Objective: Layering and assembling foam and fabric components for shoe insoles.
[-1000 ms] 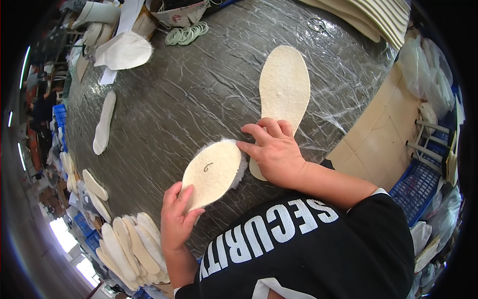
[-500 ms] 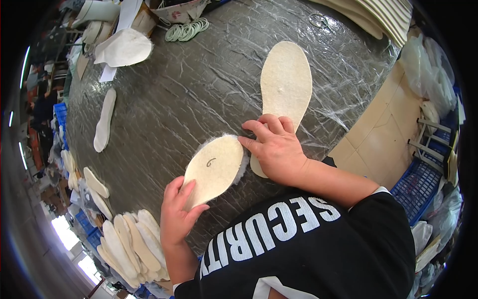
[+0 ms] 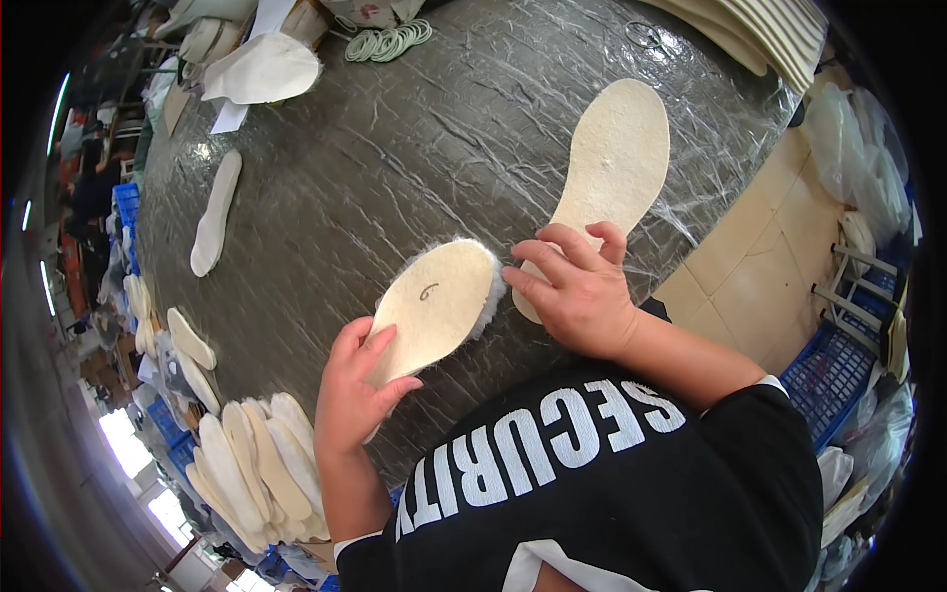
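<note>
1. The left hand (image 3: 357,395) grips the heel end of a fleece-edged insole (image 3: 434,308), thumb on top and fingers curled underneath, tipping its flat tan back up. From where I stand, that hold seems meant to keep the piece steady while the other hand works its far edge.
2. The right hand (image 3: 577,291) sits at about 3 o'clock from that insole, fingers bent and close together, fingertips touching the fuzzy rim at the toe. Its palm covers the heel of a second, plain insole (image 3: 614,163) that lies flat on the surface (image 3: 414,168) and stretches away toward 1 o'clock.
3. A pile of pale insoles (image 3: 252,464) lies at 7 o'clock, just beside the left forearm, and a single white insole (image 3: 214,212) lies well apart at 10 o'clock.
4. Hard to read: the fleece side faces down and shows only as a fringe. Whether the right hand pinches the fringe or merely presses it, I cannot tell. The plain insole's heel is hidden beneath that hand, and the stacked sheets (image 3: 760,30) at 1 o'clock are cut off by the rim.
</note>
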The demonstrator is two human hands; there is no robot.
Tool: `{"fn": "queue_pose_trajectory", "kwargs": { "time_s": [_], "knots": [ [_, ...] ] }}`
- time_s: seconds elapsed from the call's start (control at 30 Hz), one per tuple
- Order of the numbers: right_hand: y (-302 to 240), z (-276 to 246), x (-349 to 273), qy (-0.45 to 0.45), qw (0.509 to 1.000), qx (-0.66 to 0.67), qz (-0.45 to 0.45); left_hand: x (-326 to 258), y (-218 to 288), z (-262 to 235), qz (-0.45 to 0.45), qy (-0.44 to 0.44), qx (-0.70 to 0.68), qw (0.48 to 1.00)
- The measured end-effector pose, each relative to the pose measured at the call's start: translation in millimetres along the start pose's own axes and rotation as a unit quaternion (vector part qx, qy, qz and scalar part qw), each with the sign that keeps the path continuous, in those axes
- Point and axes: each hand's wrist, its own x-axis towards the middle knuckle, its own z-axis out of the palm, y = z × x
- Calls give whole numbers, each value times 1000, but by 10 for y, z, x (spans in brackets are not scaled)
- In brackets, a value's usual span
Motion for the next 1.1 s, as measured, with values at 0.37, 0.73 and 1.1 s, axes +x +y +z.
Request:
{"fn": "queue_pose_trajectory", "kwargs": {
  "time_s": [0.37,0.73,1.1],
  "knots": [
    [32,-129,74,-69,995,71,15,8,68,21,-18,1,24,1000],
    [-62,50,555,-245,962,104,-56,-16,53,109,-3,23,74,997],
    [-354,263,729,-295,941,107,-127,-95,67,26,13,57,52,997]
  ]
}}
